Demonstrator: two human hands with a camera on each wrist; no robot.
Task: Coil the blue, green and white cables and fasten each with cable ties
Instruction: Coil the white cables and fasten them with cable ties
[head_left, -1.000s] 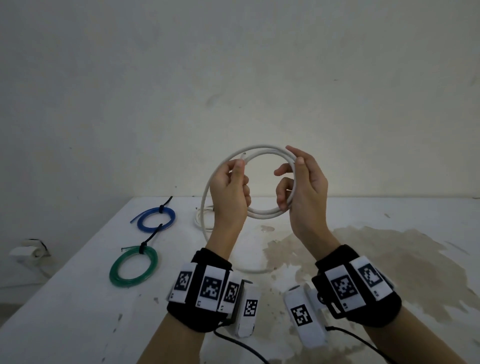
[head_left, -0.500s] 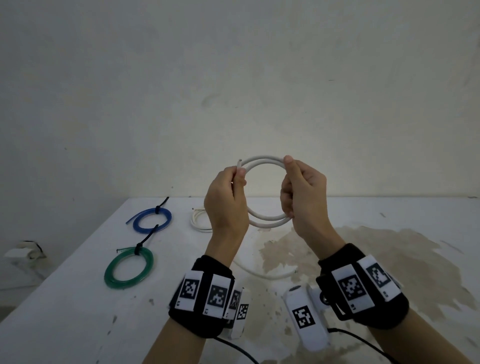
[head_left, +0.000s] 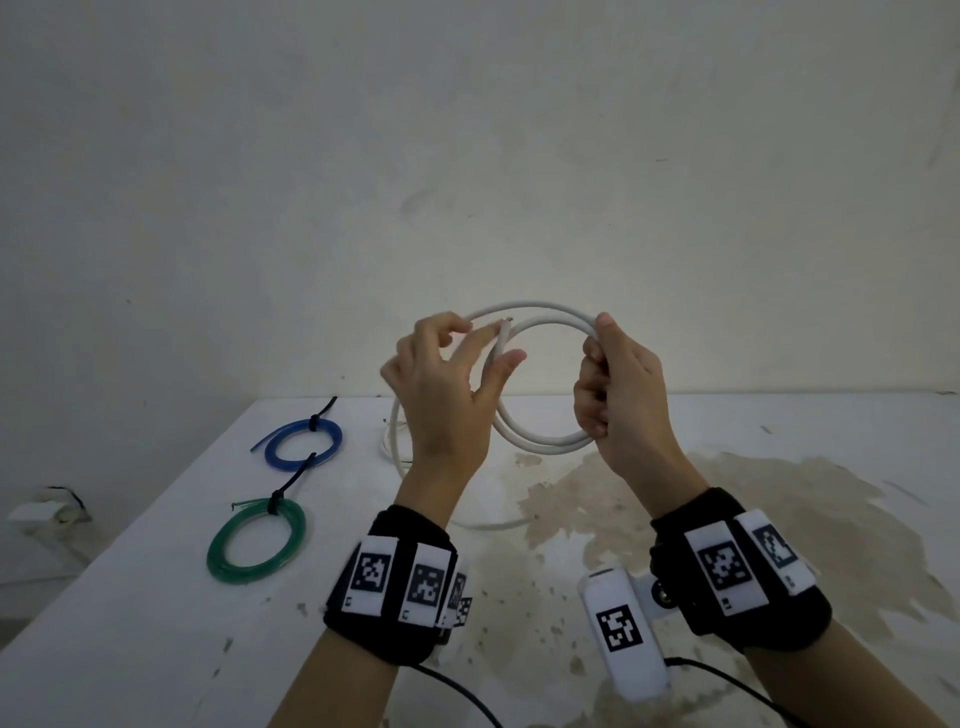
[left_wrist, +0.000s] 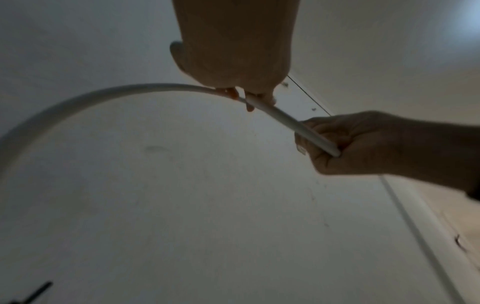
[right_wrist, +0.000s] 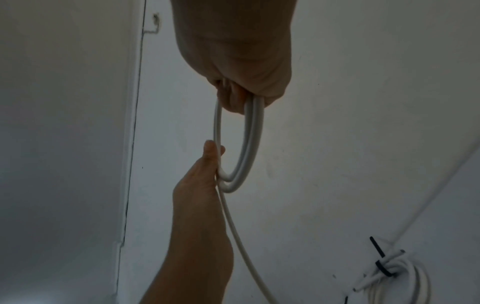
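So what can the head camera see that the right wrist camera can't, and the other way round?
Only the head view shows the blue coil and green coil, each tied and lying on the table, plus the white cable's cut end by the left fingertips. Only the right wrist view shows another white bundle with a black tie. Both show the white cable looped between the right hand, which grips it, and the left hand.
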